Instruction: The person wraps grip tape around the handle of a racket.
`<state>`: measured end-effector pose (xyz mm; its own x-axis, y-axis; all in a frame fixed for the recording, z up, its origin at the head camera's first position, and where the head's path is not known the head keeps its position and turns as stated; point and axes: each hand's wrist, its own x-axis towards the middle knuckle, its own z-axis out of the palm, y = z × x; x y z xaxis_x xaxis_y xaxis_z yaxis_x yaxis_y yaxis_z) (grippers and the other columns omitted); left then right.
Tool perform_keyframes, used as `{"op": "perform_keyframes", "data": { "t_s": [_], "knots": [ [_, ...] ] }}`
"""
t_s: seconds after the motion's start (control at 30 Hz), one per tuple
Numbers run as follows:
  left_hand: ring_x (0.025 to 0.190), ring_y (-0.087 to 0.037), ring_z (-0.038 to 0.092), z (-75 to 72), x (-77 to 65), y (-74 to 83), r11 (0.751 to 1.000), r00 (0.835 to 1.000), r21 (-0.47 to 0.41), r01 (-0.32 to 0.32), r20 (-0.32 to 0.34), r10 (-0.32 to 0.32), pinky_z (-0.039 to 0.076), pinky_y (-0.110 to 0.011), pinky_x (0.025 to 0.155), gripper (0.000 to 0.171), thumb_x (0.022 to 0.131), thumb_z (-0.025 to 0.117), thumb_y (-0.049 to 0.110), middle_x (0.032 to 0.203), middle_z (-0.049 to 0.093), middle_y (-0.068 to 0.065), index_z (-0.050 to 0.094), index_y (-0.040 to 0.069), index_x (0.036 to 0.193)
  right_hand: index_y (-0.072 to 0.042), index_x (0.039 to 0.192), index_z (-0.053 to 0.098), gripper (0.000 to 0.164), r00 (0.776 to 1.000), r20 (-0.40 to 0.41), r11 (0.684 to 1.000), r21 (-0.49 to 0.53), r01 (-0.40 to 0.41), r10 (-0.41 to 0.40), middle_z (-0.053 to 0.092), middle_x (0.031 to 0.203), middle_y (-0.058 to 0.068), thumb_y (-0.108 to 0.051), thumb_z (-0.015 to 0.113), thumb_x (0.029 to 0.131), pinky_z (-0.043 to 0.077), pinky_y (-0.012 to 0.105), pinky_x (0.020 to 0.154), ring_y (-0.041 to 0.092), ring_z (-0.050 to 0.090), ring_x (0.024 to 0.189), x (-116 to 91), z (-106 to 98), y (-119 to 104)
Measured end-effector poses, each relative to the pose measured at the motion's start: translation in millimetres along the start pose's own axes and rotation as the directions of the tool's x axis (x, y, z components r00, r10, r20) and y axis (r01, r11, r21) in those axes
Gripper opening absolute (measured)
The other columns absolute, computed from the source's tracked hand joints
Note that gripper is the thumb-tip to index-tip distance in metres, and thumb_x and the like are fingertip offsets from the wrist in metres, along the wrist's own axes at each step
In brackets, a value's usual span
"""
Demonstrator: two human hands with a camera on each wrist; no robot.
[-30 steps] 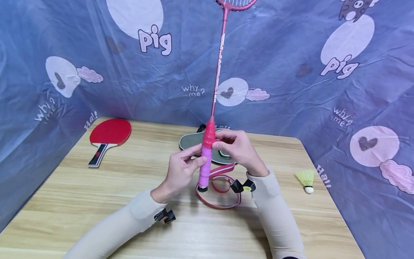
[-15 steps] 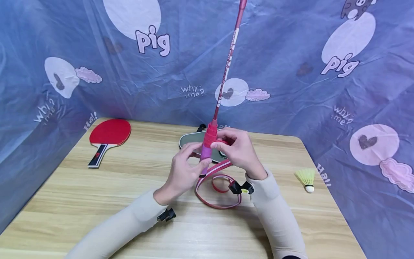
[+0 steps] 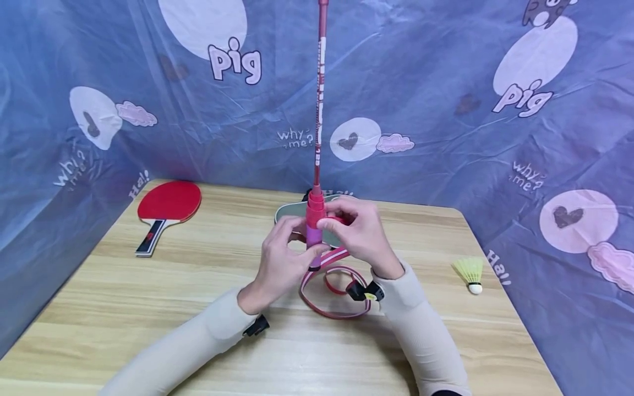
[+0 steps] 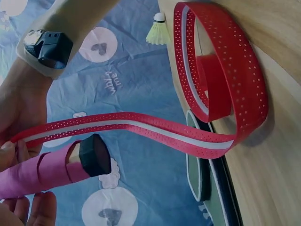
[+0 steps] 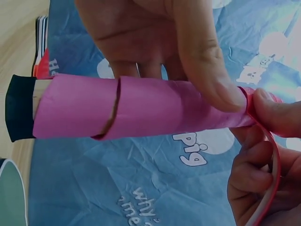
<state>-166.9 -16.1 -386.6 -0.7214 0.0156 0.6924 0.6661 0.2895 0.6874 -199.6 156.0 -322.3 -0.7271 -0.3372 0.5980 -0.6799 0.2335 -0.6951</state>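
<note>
A badminton racket [image 3: 318, 121] stands nearly upright in the head view, its head beyond the top edge. Purple wrap [image 5: 150, 106] covers the lower handle, above a black end cap [image 5: 19, 108]. My left hand [image 3: 283, 258] grips this handle, thumb pressed along it in the right wrist view. Red overgrip tape [image 4: 251, 70] is wound round the upper handle. My right hand [image 3: 364, 234] pinches the tape close against the handle. From there the perforated strip, with a pale stripe on its inner face, runs down to a loose coil on the table.
A red table tennis bat [image 3: 170, 202] lies at the back left of the wooden table [image 3: 198, 291]. Behind my hands is a grey-green case [image 3: 289, 212], partly hidden. A yellow shuttlecock [image 3: 469, 273] lies at the right. Blue printed cloth [image 3: 426, 66] hangs behind and beside the table.
The racket has tilted and turned, its shaft swinging right and then back to upright, and its head has left the view. My hands stay at the handle, the right still holding the tape.
</note>
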Motion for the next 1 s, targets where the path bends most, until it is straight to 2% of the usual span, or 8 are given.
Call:
{"op": "perform_keyframes", "data": {
  "t_s": [0.23, 0.37, 0.53, 0.77, 1.0],
  "knots": [
    [0.081, -0.013, 0.065, 0.1, -0.3, 2.6, 0.999, 1.0, 0.033, 0.022, 0.011, -0.022, 0.06, -0.029, 0.072, 0.056, 0.074, 0.092, 0.018, 0.101, 0.062, -0.007, 0.061, 0.004, 0.118, 0.001, 0.099, 0.078, 0.022, 0.999, -0.013, 0.999, -0.012, -0.04, 0.039, 0.076, 0.093, 0.014, -0.002, 0.085, 0.078, 0.049, 0.019, 0.055, 0.01, 0.057, 0.066, -1, 5, -1],
    [0.078, -0.013, 0.067, -1.3, -0.4, 1.6, 1.0, 1.0, 0.009, -0.008, -0.016, 0.008, 0.061, -0.028, 0.07, 0.05, 0.073, 0.092, 0.015, 0.094, 0.063, -0.006, 0.067, 0.004, 0.115, 0.0, 0.098, 0.078, 0.022, 0.998, 0.006, 0.998, -0.034, -0.059, 0.06, 0.076, 0.089, 0.011, -0.003, 0.086, 0.078, 0.044, 0.019, 0.051, 0.011, 0.052, 0.061, -1, 2, -1],
    [0.075, -0.013, 0.068, -3.2, -0.2, 2.5, 1.0, 0.999, -0.021, -0.019, -0.028, 0.018, 0.061, -0.028, 0.071, 0.045, 0.073, 0.091, 0.01, 0.088, 0.066, -0.005, 0.073, 0.004, 0.113, -0.002, 0.099, 0.077, 0.023, 0.993, 0.079, 0.996, -0.015, -0.089, 0.09, 0.075, 0.089, 0.01, -0.004, 0.085, 0.079, 0.039, 0.018, 0.05, 0.009, 0.05, 0.058, 1, -5, -4],
    [0.081, -0.018, 0.072, -5.3, -0.6, 6.3, 0.992, 1.0, -0.128, 0.023, 0.017, -0.021, 0.064, -0.027, 0.078, 0.039, 0.077, 0.087, 0.003, 0.092, 0.07, -0.011, 0.073, 0.0, 0.113, 0.003, 0.1, 0.073, 0.023, 0.982, 0.147, 0.99, 0.054, -0.127, 0.118, 0.069, 0.085, 0.008, 0.001, 0.083, 0.079, 0.049, 0.018, 0.057, 0.007, 0.059, 0.067, 1, -11, -6],
    [0.085, -0.017, 0.069, -7.1, -0.6, 11.1, 0.961, 0.993, -0.262, 0.086, 0.098, -0.062, 0.064, -0.03, 0.082, 0.033, 0.081, 0.081, -0.002, 0.097, 0.069, -0.018, 0.071, -0.004, 0.113, 0.004, 0.1, 0.07, 0.021, 0.978, 0.175, 0.985, 0.105, -0.135, 0.115, 0.066, 0.084, -0.005, 0.001, 0.081, 0.082, 0.046, 0.018, 0.055, 0.007, 0.056, 0.067, 0, -18, -4]
  ]
}}
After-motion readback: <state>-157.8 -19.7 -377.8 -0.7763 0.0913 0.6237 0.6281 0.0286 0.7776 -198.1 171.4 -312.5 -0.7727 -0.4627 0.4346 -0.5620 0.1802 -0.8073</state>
